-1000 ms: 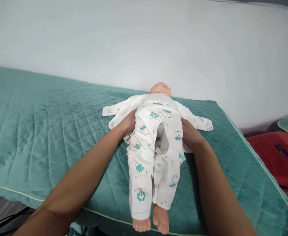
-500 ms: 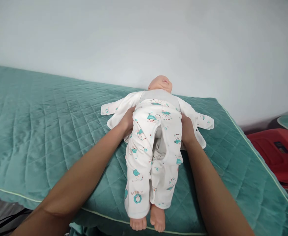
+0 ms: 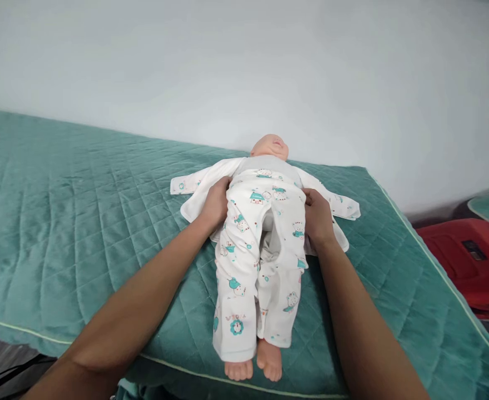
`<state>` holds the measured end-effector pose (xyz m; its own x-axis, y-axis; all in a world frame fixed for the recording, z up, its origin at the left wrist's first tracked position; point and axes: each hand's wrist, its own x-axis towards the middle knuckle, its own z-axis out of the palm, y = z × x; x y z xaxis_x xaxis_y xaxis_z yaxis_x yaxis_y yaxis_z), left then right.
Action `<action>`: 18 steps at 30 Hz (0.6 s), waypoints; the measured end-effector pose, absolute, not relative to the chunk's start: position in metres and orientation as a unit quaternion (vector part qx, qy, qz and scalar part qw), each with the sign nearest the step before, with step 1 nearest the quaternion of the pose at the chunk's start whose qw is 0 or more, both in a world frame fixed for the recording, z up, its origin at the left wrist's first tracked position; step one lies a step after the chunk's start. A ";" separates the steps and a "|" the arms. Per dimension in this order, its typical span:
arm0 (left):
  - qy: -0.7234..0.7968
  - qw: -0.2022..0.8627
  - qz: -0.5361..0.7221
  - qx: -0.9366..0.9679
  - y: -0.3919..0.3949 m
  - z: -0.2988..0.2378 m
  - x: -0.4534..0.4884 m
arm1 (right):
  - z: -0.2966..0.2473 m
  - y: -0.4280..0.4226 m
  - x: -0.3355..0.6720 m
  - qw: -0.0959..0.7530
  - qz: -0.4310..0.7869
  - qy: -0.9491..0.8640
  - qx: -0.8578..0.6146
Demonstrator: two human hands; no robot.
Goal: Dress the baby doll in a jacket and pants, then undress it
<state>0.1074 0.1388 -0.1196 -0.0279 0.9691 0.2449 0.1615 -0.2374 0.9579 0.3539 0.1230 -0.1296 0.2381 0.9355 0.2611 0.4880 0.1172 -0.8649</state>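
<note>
The right hand [image 3: 318,216] has edged up toward the waist of the printed pants [image 3: 238,250], and more of its fingers now show. The pants are on a doll [image 3: 269,146] lying face up on a green quilt [image 3: 103,222], feet toward us, a white shirt [image 3: 203,197] spread at both sides. The left hand [image 3: 216,203] and right each appear to pinch one side of the waist. An even pull on both sides should keep the cloth straight.

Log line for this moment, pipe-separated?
left hand: at one side of trousers | right hand: at other side | doll: on its back | jacket: spread to both sides | quilt: under doll
</note>
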 end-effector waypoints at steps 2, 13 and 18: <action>0.493 0.360 0.523 0.595 0.139 -0.119 0.105 | -0.132 0.124 0.357 0.514 0.254 -0.539 -0.617; 0.394 0.270 0.540 0.693 0.146 -0.110 0.097 | -0.107 0.111 0.339 0.580 0.266 -0.577 -0.510; 0.336 0.289 0.454 0.773 0.156 -0.105 0.085 | -0.111 0.119 0.351 0.515 0.341 -0.631 -0.470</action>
<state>0.0852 0.1564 -0.1053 0.3622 0.7820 0.5073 0.2575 -0.6070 0.7518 0.3505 0.1192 -0.1108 -0.0280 0.9439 0.3290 0.2420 0.3257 -0.9140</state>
